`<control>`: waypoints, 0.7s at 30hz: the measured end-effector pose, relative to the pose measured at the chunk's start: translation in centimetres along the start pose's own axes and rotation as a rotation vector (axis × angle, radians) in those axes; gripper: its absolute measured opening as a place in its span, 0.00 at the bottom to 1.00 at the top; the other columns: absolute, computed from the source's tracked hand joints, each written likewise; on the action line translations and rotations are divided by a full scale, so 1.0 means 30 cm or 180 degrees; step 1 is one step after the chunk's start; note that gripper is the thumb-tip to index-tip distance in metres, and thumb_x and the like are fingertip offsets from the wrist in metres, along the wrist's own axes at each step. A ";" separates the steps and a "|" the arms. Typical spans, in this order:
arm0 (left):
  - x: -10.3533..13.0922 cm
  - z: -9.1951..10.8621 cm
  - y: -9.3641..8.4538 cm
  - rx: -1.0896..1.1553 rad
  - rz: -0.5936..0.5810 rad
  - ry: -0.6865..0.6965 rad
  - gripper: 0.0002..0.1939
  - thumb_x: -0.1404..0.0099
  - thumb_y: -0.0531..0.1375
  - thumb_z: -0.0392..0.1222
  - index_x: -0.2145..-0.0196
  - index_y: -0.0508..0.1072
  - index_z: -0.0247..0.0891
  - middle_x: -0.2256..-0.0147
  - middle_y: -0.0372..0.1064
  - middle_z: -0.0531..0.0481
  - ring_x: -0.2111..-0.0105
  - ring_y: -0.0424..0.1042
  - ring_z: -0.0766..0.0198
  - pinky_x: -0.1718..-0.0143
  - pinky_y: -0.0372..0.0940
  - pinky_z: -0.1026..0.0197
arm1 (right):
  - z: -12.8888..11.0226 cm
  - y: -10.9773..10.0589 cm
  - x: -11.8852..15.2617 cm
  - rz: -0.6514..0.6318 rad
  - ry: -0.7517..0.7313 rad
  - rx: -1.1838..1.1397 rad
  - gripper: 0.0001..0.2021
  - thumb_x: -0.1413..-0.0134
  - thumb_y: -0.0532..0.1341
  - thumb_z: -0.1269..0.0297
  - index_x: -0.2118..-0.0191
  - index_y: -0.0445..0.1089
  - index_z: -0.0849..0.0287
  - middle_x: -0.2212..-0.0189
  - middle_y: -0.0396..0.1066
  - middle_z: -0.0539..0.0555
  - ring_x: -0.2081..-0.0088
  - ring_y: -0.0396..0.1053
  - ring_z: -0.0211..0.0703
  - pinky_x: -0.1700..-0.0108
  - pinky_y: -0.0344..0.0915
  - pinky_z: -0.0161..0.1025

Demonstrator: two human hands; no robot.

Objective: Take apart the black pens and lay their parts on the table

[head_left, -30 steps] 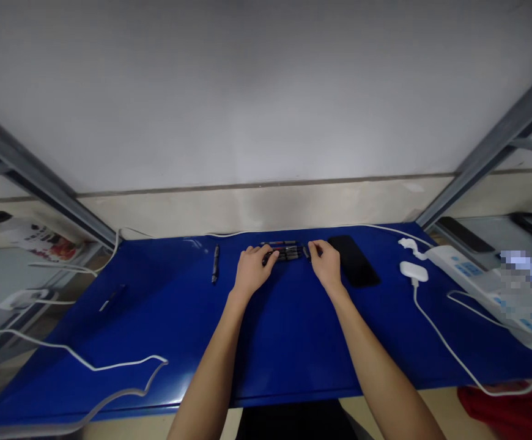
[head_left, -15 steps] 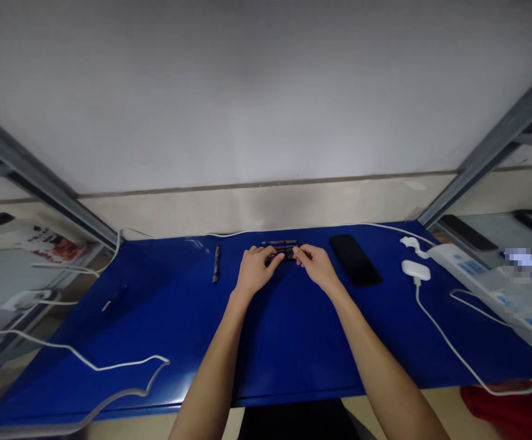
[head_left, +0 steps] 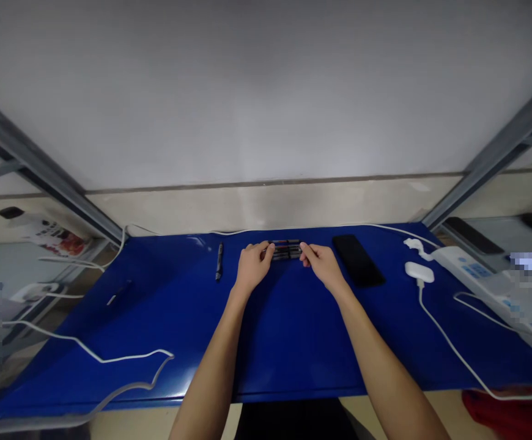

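Several dark pens (head_left: pixel 287 250) lie side by side, crosswise, near the back of the blue table, some with reddish marks. My left hand (head_left: pixel 253 265) is closed around their left ends, thumb toward the near side. At the right ends, my right hand (head_left: pixel 320 263) has its thumb and fingers pinched together on the pens. The fingers hide both ends of the row, so I cannot tell how many pens each hand grips. A single dark pen (head_left: pixel 219 261) lies lengthwise to the left of my left hand, apart from it.
Right of my hands lies a black phone (head_left: pixel 358 261). Farther right are a white earbud case (head_left: pixel 419 272) on a cable and a white power strip (head_left: pixel 468 269). Another dark pen (head_left: pixel 119 292) and a white cable (head_left: pixel 133 356) lie on the blue table (head_left: pixel 293 342) at left.
My hands have drawn slightly apart toward the ends of the pens, so more of the row shows between them. The view has shifted a little.
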State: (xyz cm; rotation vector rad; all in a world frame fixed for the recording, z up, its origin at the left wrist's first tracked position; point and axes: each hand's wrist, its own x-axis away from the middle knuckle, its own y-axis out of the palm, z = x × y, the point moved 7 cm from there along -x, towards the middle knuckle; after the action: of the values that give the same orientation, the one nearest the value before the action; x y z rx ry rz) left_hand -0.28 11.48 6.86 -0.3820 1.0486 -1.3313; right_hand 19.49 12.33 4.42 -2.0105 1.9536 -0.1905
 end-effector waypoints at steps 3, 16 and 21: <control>0.001 0.001 0.000 0.0014 -0.0004 -0.0001 0.20 0.28 0.47 0.51 0.73 0.68 0.40 0.79 0.61 0.54 0.75 0.60 0.65 0.66 0.52 0.63 | -0.001 0.002 0.005 -0.0044 0.0108 0.0042 0.25 0.39 0.54 0.46 0.79 0.69 0.58 0.85 0.65 0.50 0.80 0.62 0.39 0.74 0.57 0.37; -0.001 -0.031 0.002 -0.0111 0.0034 -0.0226 0.20 0.28 0.47 0.52 0.71 0.69 0.41 0.79 0.63 0.53 0.75 0.60 0.64 0.67 0.52 0.63 | 0.015 0.003 -0.016 -0.0072 -0.0255 -0.0372 0.10 0.50 0.66 0.57 0.65 0.76 0.57 0.66 0.77 0.54 0.64 0.74 0.46 0.58 0.67 0.42; -0.001 -0.033 -0.003 -0.0121 0.0042 -0.0257 0.21 0.28 0.47 0.52 0.72 0.68 0.40 0.80 0.62 0.53 0.76 0.59 0.64 0.68 0.51 0.63 | -0.001 0.003 -0.008 -0.0101 -0.0187 -0.0152 0.14 0.46 0.63 0.51 0.69 0.76 0.58 0.72 0.76 0.54 0.69 0.72 0.44 0.63 0.66 0.40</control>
State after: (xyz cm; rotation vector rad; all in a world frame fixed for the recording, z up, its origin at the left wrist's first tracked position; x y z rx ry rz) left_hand -1.11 11.81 6.45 -0.4527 1.0086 -1.2755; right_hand 19.40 12.57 4.46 -2.0543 1.9087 -0.0918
